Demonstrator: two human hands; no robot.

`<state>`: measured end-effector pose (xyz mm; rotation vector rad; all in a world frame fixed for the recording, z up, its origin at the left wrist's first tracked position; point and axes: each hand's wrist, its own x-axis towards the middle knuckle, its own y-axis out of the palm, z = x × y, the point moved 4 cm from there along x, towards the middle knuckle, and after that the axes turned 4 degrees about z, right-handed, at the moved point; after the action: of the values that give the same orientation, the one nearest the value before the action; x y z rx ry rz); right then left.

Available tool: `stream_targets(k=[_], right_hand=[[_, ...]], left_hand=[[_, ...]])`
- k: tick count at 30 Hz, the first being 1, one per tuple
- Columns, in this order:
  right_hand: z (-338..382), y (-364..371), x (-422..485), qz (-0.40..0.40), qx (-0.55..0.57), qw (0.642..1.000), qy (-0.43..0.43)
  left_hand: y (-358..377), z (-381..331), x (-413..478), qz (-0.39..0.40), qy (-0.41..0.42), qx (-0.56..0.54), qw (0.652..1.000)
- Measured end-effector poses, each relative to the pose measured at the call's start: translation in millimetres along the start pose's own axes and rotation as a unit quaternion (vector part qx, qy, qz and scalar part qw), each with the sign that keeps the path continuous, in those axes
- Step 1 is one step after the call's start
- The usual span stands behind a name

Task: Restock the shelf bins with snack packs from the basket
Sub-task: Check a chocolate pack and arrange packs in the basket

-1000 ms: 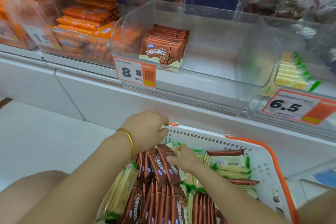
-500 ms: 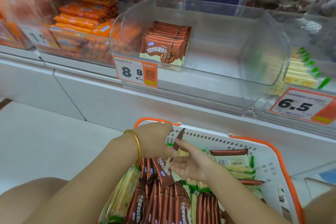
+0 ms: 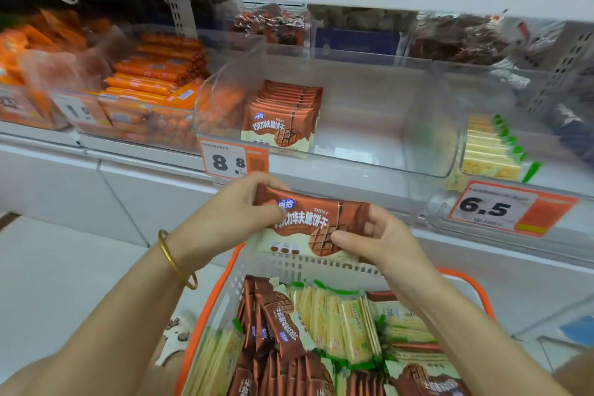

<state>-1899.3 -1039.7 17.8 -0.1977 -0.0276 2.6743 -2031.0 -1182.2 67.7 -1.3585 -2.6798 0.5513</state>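
A brown chocolate wafer pack [image 3: 308, 225] is held flat above the basket by both hands. My left hand [image 3: 231, 218] grips its left end and my right hand [image 3: 379, 238] pinches its right end. Below them the white basket with orange rim [image 3: 289, 263] holds several brown wafer packs [image 3: 279, 341] and yellow-green packs [image 3: 340, 321]. Straight ahead, the clear shelf bin [image 3: 401, 125] has a short row of the same brown packs [image 3: 283, 112] at its left, with bare space to their right.
An orange 8.8 price tag [image 3: 233, 162] hangs below the bin, just above my left hand. Sausage packs [image 3: 151, 80] fill the bin to the left. Yellow-green packs [image 3: 491, 151] sit in the right bin above a 6.5 tag [image 3: 511, 209].
Both hands have risen out of the basket with one brown wafer pack, now held flat between them. The view has tilted upward toward the shelf.
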Motion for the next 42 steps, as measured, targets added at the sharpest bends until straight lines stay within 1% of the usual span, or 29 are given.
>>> stream_targets(k=[3, 4, 5, 6, 7, 8, 9, 10, 11, 13, 14, 16, 18, 20, 23, 26, 27, 28, 29, 33, 39, 42], right_hand=[[61, 5, 15, 0.039, -0.038, 0.996, -0.065], [79, 6, 24, 0.045, -0.051, 0.994, -0.082], [97, 4, 36, 0.036, -0.057, 0.993, -0.099], [112, 2, 48, 0.015, -0.053, 0.992, -0.115], [124, -1, 62, -0.01, -0.052, 0.99, -0.127], [133, -2, 78, -0.033, -0.061, 0.989, -0.129], [136, -1, 94, -0.048, -0.085, 0.988, -0.122], [134, 1, 112, -0.056, -0.122, 0.985, -0.106], [129, 5, 130, -0.058, -0.17, 0.98, -0.088], [114, 15, 161, -0.055, -0.272, 0.958, -0.067], [108, 21, 173, -0.059, -0.32, 0.943, -0.071], [105, 28, 188, -0.085, -0.422, 0.899, -0.081], [108, 30, 196, -0.117, -0.527, 0.839, -0.065], [109, 30, 198, -0.123, -0.614, 0.779, -0.034], [102, 30, 204, -0.107, -0.689, 0.717, 0.004], [99, 36, 208, -0.094, -0.759, 0.644, -0.021], [98, 38, 209, -0.095, -0.77, 0.63, -0.031], [97, 38, 209, -0.095, -0.774, 0.625, -0.035], [97, 38, 209, -0.096, -0.771, 0.629, -0.031], [96, 30, 208, -0.104, -0.738, 0.667, -0.005], [95, 27, 207, -0.111, -0.722, 0.683, 0.004], [104, 22, 203, -0.125, -0.692, 0.711, 0.004]], left_hand=[[-23, -24, 9, -0.05, 0.048, -0.13, 0.989], [-33, -32, 13, -0.083, 0.072, -0.158, 0.981], [-43, -39, 17, -0.129, 0.1, -0.154, 0.974], [-53, -44, 21, -0.183, 0.128, -0.117, 0.968], [-61, -46, 23, -0.235, 0.152, -0.054, 0.958], [-64, -46, 26, -0.273, 0.17, 0.023, 0.947], [-64, -44, 28, -0.289, 0.186, 0.1, 0.934], [-62, -38, 31, -0.286, 0.202, 0.172, 0.921], [-57, -31, 36, -0.265, 0.209, 0.239, 0.91], [-49, -14, 48, -0.216, 0.199, 0.358, 0.886], [-47, -8, 53, -0.202, 0.181, 0.396, 0.877], [-44, -5, 57, -0.193, 0.148, 0.433, 0.868], [-41, -6, 58, -0.2, 0.146, 0.452, 0.857], [-40, -6, 58, -0.201, 0.149, 0.456, 0.854], [-42, -6, 60, -0.201, 0.15, 0.449, 0.857], [-41, -6, 60, -0.205, 0.16, 0.457, 0.851], [-41, -6, 61, -0.206, 0.164, 0.457, 0.85], [-41, -5, 61, -0.208, 0.167, 0.455, 0.85], [-42, -4, 61, -0.208, 0.168, 0.452, 0.851], [-40, -4, 61, -0.204, 0.167, 0.447, 0.855], [-41, -3, 59, -0.204, 0.165, 0.461, 0.848], [-41, -4, 58, -0.204, 0.178, 0.448, 0.852]])
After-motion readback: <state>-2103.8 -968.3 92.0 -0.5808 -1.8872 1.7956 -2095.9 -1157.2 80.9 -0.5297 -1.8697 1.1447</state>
